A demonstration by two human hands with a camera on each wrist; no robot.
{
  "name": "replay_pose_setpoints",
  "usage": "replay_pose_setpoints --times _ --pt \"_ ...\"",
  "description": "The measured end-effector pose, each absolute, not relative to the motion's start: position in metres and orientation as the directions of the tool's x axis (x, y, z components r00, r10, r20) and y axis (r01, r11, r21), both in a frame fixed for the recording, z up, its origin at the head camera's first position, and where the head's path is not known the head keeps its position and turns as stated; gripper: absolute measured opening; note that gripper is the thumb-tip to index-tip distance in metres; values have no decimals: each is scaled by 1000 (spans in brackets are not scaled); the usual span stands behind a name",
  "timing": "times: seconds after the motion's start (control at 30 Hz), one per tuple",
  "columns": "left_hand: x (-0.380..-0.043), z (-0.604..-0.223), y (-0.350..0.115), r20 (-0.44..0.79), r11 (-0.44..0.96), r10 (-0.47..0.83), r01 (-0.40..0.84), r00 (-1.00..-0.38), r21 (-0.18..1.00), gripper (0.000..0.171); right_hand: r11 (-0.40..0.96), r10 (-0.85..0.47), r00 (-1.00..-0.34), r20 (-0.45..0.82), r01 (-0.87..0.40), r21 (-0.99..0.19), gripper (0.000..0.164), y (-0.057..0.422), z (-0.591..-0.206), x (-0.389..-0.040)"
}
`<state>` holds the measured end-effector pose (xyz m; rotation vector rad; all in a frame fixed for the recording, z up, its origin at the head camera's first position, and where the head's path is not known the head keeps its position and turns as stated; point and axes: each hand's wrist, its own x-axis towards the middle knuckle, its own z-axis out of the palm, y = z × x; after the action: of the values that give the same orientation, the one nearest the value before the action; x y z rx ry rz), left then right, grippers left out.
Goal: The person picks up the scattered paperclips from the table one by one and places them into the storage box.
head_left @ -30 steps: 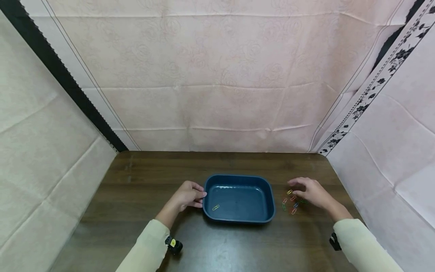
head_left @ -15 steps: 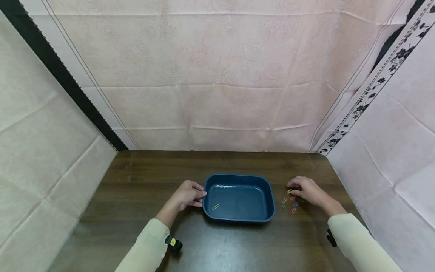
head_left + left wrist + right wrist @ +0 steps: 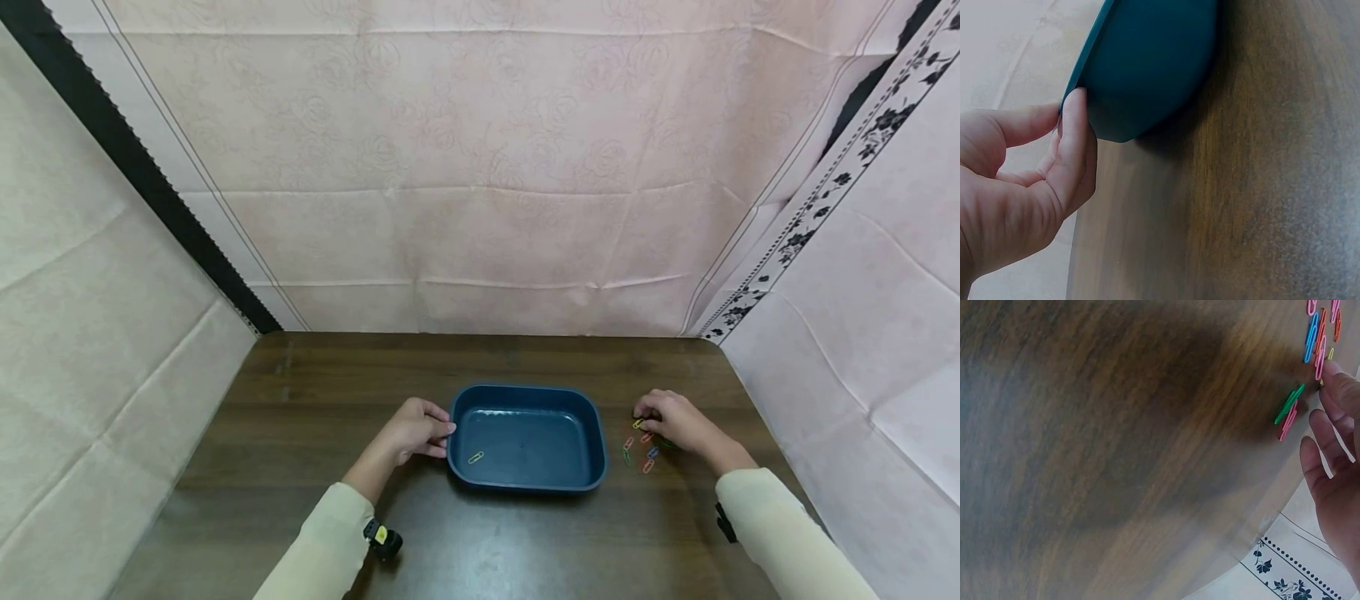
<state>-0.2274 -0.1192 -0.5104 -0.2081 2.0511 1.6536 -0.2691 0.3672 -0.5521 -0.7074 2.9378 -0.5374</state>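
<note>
My left hand (image 3: 416,429) pinches the left rim of a blue rectangular tray (image 3: 532,446), thumb on one side and fingers on the other, as the left wrist view shows on the tray's wall (image 3: 1147,62). One yellow paper clip (image 3: 476,457) lies inside at the tray's left. To the right, my right hand (image 3: 678,421) is low over a loose group of coloured paper clips. Its thumb and index finger pinch a yellow paper clip (image 3: 637,423), mostly covered by the fingertips in the right wrist view. Beside it lie a blue clip (image 3: 1311,337), pink ones and a green clip (image 3: 1290,404).
The dark wooden table (image 3: 480,542) has rounded far corners. Pale patterned cloth (image 3: 480,167) hangs behind it and along both sides. Red and orange clips (image 3: 648,467) lie near the right hand, right of the tray.
My right hand's thumb and index finger have closed together at the yellow clip, and its forearm has shifted slightly left. The left hand and tray have stayed in place.
</note>
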Motion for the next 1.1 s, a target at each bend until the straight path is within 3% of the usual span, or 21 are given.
replay_pose_setpoints --times 1.1 --pt "-227 -509 -119 -466 256 181 -416 -866 872 22 823 -425 -905 -15 -379 -423 16 368 -556 -267"
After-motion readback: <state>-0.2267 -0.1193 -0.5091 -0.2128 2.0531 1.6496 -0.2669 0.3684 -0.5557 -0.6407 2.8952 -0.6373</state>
